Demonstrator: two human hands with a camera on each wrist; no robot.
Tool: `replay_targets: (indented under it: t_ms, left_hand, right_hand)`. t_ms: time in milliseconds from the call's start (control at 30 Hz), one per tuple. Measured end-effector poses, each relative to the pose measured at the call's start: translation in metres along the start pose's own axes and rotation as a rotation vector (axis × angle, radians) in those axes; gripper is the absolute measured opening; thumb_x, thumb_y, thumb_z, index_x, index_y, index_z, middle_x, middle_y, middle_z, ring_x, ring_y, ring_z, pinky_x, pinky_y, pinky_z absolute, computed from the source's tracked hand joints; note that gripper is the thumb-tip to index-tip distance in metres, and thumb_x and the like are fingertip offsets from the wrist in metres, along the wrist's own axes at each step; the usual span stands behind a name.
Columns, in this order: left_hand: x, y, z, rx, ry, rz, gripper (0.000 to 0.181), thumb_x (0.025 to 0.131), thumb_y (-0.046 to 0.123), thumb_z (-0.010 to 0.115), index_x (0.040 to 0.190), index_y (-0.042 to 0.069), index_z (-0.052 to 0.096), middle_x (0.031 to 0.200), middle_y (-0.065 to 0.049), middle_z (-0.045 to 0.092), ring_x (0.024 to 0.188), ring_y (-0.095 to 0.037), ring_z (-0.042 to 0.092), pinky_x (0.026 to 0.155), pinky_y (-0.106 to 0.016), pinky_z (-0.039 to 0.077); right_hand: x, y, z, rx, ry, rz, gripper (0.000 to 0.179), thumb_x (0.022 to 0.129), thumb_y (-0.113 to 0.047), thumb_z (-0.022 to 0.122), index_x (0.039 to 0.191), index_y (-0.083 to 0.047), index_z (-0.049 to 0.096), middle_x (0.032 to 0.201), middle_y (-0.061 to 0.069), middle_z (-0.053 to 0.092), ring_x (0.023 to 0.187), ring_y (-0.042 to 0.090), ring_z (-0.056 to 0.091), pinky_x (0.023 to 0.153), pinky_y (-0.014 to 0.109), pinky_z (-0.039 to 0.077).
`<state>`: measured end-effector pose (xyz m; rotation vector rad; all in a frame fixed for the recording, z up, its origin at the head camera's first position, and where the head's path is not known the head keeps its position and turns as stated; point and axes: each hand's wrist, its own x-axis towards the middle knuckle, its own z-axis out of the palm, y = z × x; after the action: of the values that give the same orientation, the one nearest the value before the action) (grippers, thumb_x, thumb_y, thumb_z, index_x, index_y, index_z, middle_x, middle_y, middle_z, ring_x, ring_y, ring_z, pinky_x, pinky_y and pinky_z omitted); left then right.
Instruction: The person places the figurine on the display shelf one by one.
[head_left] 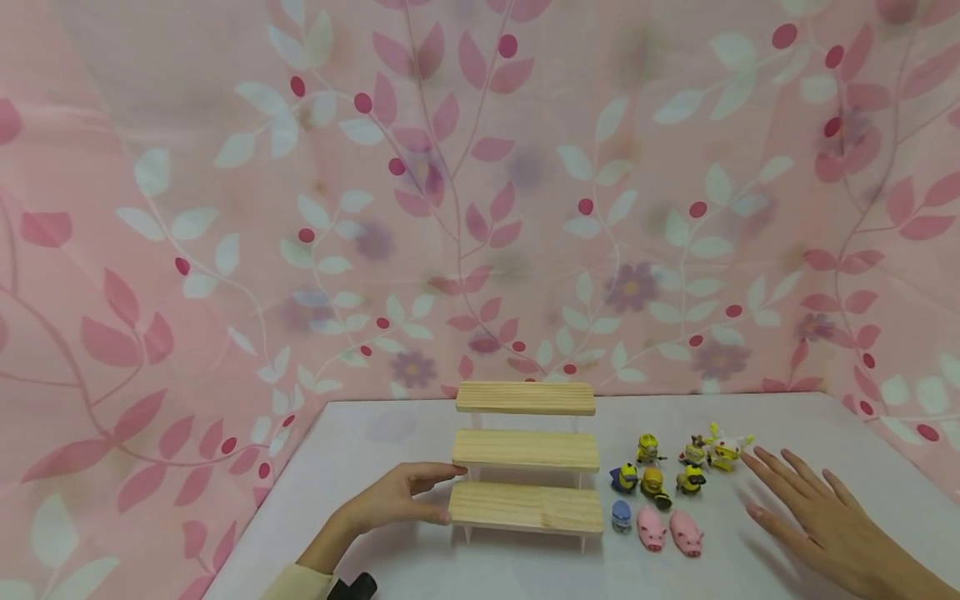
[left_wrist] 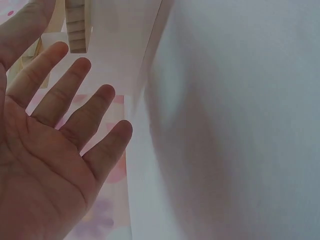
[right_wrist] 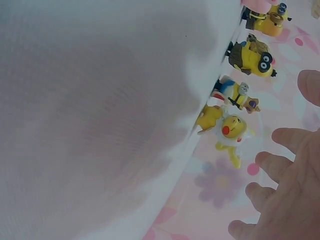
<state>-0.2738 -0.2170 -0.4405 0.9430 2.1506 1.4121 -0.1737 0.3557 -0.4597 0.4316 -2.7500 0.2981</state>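
A three-step wooden display stand [head_left: 525,506] stands in the middle of the white table. At its left end is my left hand [head_left: 397,500], thumb and fingertips right at the lower steps; in the left wrist view its fingers [left_wrist: 80,117] are spread beside the wood. My right hand [head_left: 825,529] hovers palm down over the right side, fingers spread and holding nothing. Nearest to it is a yellow Pikachu figure with white trim [head_left: 723,450], beside a minion figure with a crown-like top [right_wrist: 237,94].
Right of the stand are several other yellow minion figures [head_left: 652,481], two pink toy pigs [head_left: 686,533] and a small blue-topped figure [head_left: 621,517]. A pink leaf-patterned cloth [head_left: 480,208] hangs behind the white table [head_left: 360,442] and along its sides.
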Motion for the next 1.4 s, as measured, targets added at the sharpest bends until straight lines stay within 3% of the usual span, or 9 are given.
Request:
replay_targets:
  t_ms: [300,567,933,1200,1400]
  left_hand:
    - [0.002,-0.001,0.007,0.046,0.031,-0.007,0.057,0.087,0.020,0.078,0.138,0.006,0.056,0.143,-0.011,0.052,0.135,-0.023,0.044,0.111,-0.055,0.029]
    - [0.004,0.000,0.010,0.053,0.056,-0.008,0.063,0.083,0.020,0.082,0.138,0.003,0.056,0.141,-0.010,0.054,0.135,-0.027,0.044,0.110,-0.054,0.032]
    - [0.004,-0.001,0.011,0.026,0.057,0.005,0.061,0.085,0.020,0.080,0.137,0.002,0.055,0.141,-0.015,0.053,0.133,-0.036,0.044,0.107,-0.059,0.034]
    - [0.009,-0.001,0.015,-0.034,0.070,0.006,0.057,0.084,0.015,0.080,0.135,0.004,0.057,0.139,-0.013,0.055,0.130,-0.032,0.049,0.105,-0.054,0.038]
    - [0.012,0.000,0.017,-0.030,0.084,0.004,0.059,0.084,0.015,0.080,0.136,0.002,0.056,0.140,-0.017,0.053,0.130,-0.033,0.049,0.105,-0.055,0.038]
  right_hand:
    - [-0.001,-0.001,0.000,0.002,-0.038,0.016,0.073,0.099,-0.041,0.058,0.158,-0.020,0.022,0.155,0.021,0.031,0.148,0.019,-0.015,0.104,0.041,-0.029]
    - [-0.002,-0.002,0.000,-0.020,-0.034,-0.002,0.074,0.098,-0.040,0.059,0.158,-0.020,0.022,0.157,0.019,0.029,0.147,0.014,-0.017,0.104,0.038,-0.029]
    - [0.000,-0.004,0.004,0.007,-0.012,0.013,0.071,0.098,-0.040,0.059,0.157,-0.020,0.026,0.154,0.020,0.034,0.149,0.021,-0.010,0.106,0.041,-0.028]
    - [0.001,-0.004,0.002,0.012,0.003,-0.010,0.071,0.097,-0.038,0.060,0.157,-0.020,0.027,0.155,0.017,0.032,0.147,0.011,-0.014,0.106,0.040,-0.027]
    - [0.002,-0.006,0.001,0.021,0.000,-0.005,0.070,0.098,-0.038,0.060,0.157,-0.020,0.027,0.154,0.019,0.034,0.148,0.014,-0.012,0.107,0.042,-0.027]
